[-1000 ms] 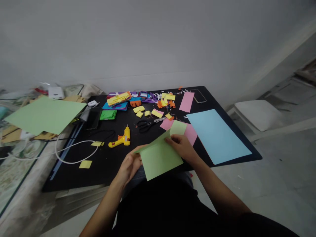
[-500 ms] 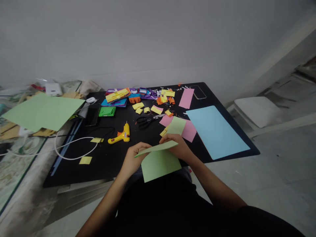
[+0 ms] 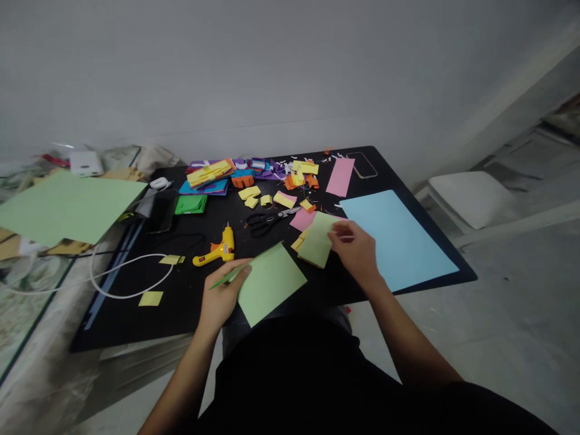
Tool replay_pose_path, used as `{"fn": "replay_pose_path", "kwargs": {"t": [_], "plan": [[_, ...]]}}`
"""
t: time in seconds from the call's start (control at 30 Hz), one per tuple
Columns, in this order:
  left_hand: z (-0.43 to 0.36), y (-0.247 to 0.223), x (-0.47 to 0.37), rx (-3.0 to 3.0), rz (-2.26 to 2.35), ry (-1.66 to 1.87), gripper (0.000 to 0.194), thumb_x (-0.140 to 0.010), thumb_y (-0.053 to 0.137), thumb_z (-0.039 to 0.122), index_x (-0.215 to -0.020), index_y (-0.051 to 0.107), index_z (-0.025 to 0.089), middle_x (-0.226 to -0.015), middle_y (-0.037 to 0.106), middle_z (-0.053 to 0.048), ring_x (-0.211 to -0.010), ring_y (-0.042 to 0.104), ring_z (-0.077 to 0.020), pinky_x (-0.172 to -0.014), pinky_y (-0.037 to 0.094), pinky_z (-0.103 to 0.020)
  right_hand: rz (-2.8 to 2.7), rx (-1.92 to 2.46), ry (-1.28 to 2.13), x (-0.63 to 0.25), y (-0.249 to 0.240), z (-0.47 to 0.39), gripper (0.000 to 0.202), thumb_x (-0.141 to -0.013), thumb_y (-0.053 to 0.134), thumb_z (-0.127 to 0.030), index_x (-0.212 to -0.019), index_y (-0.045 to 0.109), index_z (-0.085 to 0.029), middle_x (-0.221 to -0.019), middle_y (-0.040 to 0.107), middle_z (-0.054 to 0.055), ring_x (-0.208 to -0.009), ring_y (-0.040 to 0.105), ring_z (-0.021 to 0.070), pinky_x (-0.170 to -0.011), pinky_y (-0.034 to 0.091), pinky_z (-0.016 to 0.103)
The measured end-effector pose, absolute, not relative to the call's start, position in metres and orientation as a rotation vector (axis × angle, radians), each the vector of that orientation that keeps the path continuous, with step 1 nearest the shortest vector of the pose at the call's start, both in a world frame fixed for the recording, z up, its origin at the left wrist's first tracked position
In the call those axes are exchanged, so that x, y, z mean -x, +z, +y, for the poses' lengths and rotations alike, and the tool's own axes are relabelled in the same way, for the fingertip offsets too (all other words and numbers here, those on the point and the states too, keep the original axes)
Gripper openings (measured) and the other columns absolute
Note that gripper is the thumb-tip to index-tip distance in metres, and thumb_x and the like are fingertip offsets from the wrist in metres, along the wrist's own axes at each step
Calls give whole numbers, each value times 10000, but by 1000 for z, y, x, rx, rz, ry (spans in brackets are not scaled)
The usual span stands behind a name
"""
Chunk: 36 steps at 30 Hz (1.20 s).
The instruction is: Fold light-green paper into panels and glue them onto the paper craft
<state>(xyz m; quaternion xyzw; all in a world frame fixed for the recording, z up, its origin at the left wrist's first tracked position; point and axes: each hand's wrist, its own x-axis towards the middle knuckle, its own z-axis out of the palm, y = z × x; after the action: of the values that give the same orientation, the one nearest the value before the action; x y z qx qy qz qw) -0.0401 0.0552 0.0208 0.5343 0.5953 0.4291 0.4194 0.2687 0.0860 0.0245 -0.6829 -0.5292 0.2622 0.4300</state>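
My left hand (image 3: 223,296) is closed on a light green sheet of paper (image 3: 272,283), thumb on top, over the table's front edge. A narrow bright green item (image 3: 225,278) also shows in that grip; whether it is a pen or a paper edge I cannot make out. To the right, my right hand (image 3: 356,248) pinches the right edge of a smaller light green paper piece (image 3: 317,238). That piece lies over pink paper (image 3: 302,219) and yellow paper pieces (image 3: 298,243). Black-handled scissors (image 3: 267,222) lie just beyond, and a yellow glue gun (image 3: 217,249) rests near my left hand.
On the black table (image 3: 190,320) are a blue sheet (image 3: 394,235), a pink strip (image 3: 339,177), a phone (image 3: 362,165), green folded paper (image 3: 191,204) and several colourful scraps. A white cable (image 3: 122,296) loops at left beside a large green sheet (image 3: 67,205). A white stool (image 3: 471,196) stands right.
My hands have parted. The right hand has moved right and forward to the smaller green piece. My left hand has shifted left with its green sheet, which now lies flatter and turned.
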Motion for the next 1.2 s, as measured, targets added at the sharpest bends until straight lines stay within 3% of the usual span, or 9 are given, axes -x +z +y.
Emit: {"fn": "replay_pose_path", "kwargs": {"t": [0.13, 0.23, 0.4, 0.57, 0.67, 0.83, 0.9, 1.0, 1.2], "plan": [[53, 12, 48, -1291, 1563, 1166, 381, -857, 782, 494, -1037, 808, 159, -1007, 824, -95, -940, 762, -273, -812, 608, -343, -1281, 1955, 465, -285, 13, 99, 798, -777, 766, -559, -1412, 552, -126, -1299, 681, 242, -1193, 632, 418, -1051, 473, 599], [52, 7, 46, -1281, 1515, 1210, 419, -875, 768, 473, -1176, 793, 182, -1165, 811, -106, -1088, 759, -281, -946, 600, -363, -1462, 2055, 420, -276, 5, 105, 969, -793, 745, -603, -1532, 422, -66, -1410, 610, 299, -1294, 575, 471, -1098, 429, 607], [46, 4, 38, -1298, 1528, 1185, 443, -940, 691, 486, -1269, 762, 198, -1320, 760, -104, -1249, 696, -296, -1103, 524, -409, -1495, 2063, 429, -260, -2, 116, 1058, -738, 803, -455, -1583, 316, -43, -1487, 524, 316, -1396, 475, 478, -1168, 362, 612], [40, -5, 37, -1169, 1610, 1179, 500, -952, 650, 595, -1090, 784, 133, -1004, 806, -112, -1125, 722, -326, -959, 581, -378, -1426, 1949, 473, -251, -5, 119, 1076, -672, 815, -278, -1604, 299, -124, -1502, 455, 254, -1450, 395, 427, -1198, 379, 578], [38, -10, 37, -1140, 1599, 1171, 535, -953, 635, 630, -1069, 776, 128, -976, 797, -108, -1084, 731, -319, -938, 582, -365, -1379, 1940, 480, -247, -7, 118, 1096, -666, 800, -237, -1623, 276, -137, -1506, 426, 250, -1459, 367, 426, -1195, 391, 591], [37, -18, 36, -1107, 1545, 1185, 593, -932, 643, 676, -1163, 757, 142, -1130, 791, -116, -1150, 717, -318, -1003, 565, -379, -1018, 1697, 736, -244, -8, 119, 1167, -584, 763, -189, -1641, 268, -187, -1526, 472, 212, -1296, 541, 366, -1131, 462, 564], [38, -23, 35, -1093, 1518, 1208, 637, -925, 633, 703, -1211, 745, 145, -1201, 778, -121, -1214, 697, -327, -1065, 543, -403, -861, 1535, 901, -243, -5, 118, 1103, -536, 784, -195, -1572, 405, -194, -1449, 573, 169, -1211, 610, 342, -1088, 502, 543], [39, -29, 31, -1073, 1475, 1237, 673, -929, 613, 718, -1298, 720, 166, -1308, 749, -123, -1285, 672, -327, -1127, 518, -422, -824, 1401, 1097, -241, 8, 110, 783, -535, 837, -252, -1294, 659, -185, -1200, 741, 110, -1088, 698, 332, -986, 580, 524], [38, -26, 22, -1148, 1367, 1248, 579, -1008, 577, 599, -1486, 619, 275, -1526, 631, -80, -1475, 538, -303, -1278, 371, -461, -613, 1159, 1541, -234, 48, 86, 446, -594, 886, -239, -1019, 763, -184, -1080, 813, 88, -1016, 756, 324, -965, 617, 499]]}}
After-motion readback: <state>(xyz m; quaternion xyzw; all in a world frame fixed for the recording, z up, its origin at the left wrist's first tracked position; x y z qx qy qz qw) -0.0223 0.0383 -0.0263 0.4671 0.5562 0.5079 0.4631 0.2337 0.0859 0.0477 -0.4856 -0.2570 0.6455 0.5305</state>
